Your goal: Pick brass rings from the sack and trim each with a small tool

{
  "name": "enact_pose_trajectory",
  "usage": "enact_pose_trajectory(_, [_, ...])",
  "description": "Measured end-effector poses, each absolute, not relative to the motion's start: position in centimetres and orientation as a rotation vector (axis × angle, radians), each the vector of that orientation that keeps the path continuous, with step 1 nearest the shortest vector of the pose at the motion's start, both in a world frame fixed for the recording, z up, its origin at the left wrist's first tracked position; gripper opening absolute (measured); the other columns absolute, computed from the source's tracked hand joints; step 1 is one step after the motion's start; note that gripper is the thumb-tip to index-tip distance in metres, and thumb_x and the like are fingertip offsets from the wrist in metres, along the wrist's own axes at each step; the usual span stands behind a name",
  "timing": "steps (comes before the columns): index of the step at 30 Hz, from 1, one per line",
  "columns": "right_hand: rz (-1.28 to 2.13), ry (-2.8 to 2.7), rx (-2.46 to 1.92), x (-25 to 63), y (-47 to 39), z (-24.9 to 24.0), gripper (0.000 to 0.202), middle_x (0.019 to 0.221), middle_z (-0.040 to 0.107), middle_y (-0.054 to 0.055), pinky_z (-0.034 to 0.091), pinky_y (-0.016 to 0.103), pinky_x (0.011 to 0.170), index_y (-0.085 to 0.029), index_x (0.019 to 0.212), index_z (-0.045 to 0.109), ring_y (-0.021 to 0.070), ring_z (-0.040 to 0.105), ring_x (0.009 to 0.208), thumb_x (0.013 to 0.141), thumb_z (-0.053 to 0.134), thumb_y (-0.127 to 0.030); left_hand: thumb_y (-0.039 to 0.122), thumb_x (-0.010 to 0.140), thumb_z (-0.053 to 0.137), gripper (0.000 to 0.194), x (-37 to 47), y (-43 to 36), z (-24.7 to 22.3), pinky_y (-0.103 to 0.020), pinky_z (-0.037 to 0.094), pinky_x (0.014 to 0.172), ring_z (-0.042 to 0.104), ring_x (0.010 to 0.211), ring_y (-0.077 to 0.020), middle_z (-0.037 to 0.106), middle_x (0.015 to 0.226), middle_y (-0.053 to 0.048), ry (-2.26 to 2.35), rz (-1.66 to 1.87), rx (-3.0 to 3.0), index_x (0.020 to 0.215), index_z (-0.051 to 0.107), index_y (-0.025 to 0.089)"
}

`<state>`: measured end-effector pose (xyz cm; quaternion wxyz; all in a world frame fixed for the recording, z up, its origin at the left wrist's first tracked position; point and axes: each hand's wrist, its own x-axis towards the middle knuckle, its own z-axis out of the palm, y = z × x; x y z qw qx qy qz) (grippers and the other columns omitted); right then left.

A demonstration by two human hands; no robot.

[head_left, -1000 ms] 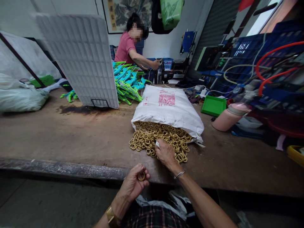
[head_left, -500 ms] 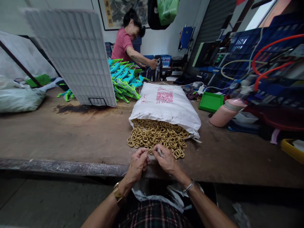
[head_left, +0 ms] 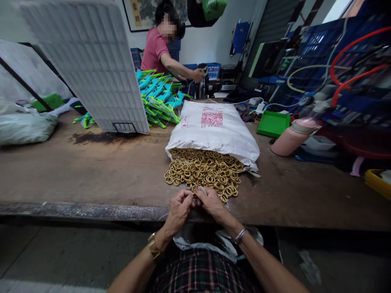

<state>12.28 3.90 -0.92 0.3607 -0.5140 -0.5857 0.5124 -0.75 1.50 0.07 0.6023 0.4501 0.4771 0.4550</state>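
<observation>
Head view: a worker's left hand [head_left: 179, 209] and right hand [head_left: 214, 205] are meeting at the front edge of a brown table [head_left: 91, 175], fingers curled inward; whether they are gripping anything cannot be told, the tips being partly hidden. Just beyond, gold-coloured rings [head_left: 203, 169] are lying heaped on the wood, spilling from the mouth of a white sack [head_left: 214, 132] printed with a red code. To the sack's right, a pink bottle [head_left: 290, 140] is leaning near a green tray [head_left: 273, 124]. At the back, a co-worker [head_left: 155, 49] in pink is stretching out an arm.
</observation>
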Motion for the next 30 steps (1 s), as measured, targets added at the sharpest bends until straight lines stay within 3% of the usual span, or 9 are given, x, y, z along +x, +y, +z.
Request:
enact_pose_trajectory(6, [1.177,-1.546,-1.382,12.0,3.9,0.0,0.027,0.054,0.039,-0.006,0.030,0.021,0.051,-0.018,0.058,0.044,0.0081,0.036,0.052,0.076,0.044,-0.038,0.046,0.076,0.051,0.030,-1.1,1.2,-0.3,-0.017,0.023,0.036,0.032,0.036,-0.0029,0.049,0.055,0.005,1.028,0.964,0.968,0.080,0.052,0.016])
enact_pose_trajectory(20, [1.236,-1.570,-1.336,11.7,3.8,0.0,0.024,0.052,0.045,-0.005,0.033,0.021,0.053,-0.018,0.058,0.048,0.0086,0.040,0.052,0.077,0.043,-0.032,0.043,0.071,0.058,0.030,-1.4,0.8,-0.9,-0.015,0.020,0.036,0.033,0.040,-0.0017,0.049,0.061,0.004,0.875,0.970,0.699,0.073,0.048,0.015])
enact_pose_trajectory(30, [1.064,-1.786,-1.380,11.6,3.2,-1.8,0.023,0.056,0.048,-0.003,0.031,0.020,0.051,-0.018,0.067,0.053,0.0100,0.041,0.053,0.080,0.038,-0.030,0.044,0.071,0.059,0.032,-1.8,1.0,-0.8,-0.014,0.016,0.036,0.031,0.039,-0.0006,0.049,0.063,0.004,0.874,1.047,0.671,0.073,0.045,0.016])
